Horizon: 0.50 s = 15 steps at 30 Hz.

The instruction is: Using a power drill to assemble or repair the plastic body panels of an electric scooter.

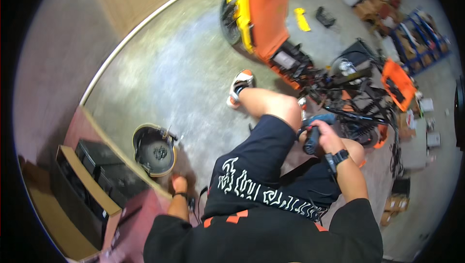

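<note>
My right hand (pixel 327 137) is wrapped round the grip of a blue and black cordless drill (pixel 313 140), held above my right knee. A partly taken-apart scooter (pixel 334 93) with orange and yellow body panels stands ahead, its frame and wiring bare. At the left, my left hand (pixel 179 183) hangs low beside a round bucket (pixel 137 151), apart from its handles. Its fingers are too small and blurred to make out. Small dark parts (pixel 159 153) lie in the bottom of that bucket.
On my left, an open cardboard box (pixel 89 176) and a black case (pixel 116 178) stand on a red platform. A yellow panel (pixel 302 20) and a black part (pixel 325 17) lie on the floor beyond the scooter. A blue rack (pixel 420 40) and cartons stand far right.
</note>
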Motion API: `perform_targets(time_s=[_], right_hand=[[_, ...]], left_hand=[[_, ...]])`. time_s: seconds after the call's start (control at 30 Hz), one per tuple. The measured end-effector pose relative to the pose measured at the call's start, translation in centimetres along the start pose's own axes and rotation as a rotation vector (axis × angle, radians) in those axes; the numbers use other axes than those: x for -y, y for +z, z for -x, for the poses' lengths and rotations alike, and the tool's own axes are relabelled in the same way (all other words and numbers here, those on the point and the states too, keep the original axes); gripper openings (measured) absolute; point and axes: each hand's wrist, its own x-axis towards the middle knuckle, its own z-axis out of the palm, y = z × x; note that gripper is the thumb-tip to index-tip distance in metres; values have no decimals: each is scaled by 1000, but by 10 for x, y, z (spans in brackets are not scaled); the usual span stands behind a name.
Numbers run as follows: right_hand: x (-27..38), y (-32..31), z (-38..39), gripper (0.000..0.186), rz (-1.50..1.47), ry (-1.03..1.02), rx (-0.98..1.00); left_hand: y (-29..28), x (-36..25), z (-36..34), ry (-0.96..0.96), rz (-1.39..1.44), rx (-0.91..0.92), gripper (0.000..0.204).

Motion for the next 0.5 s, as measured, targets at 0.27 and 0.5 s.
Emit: perform_targets(time_s=[0.27, 0.5], right_hand=[[16, 16, -6, 14, 111, -61, 101], [50, 65, -46, 19, 615, -457, -52]], left_hand=[[-119, 23, 36, -442, 1701, 596, 26], [-233, 64, 51, -253, 1758, 601, 22]])
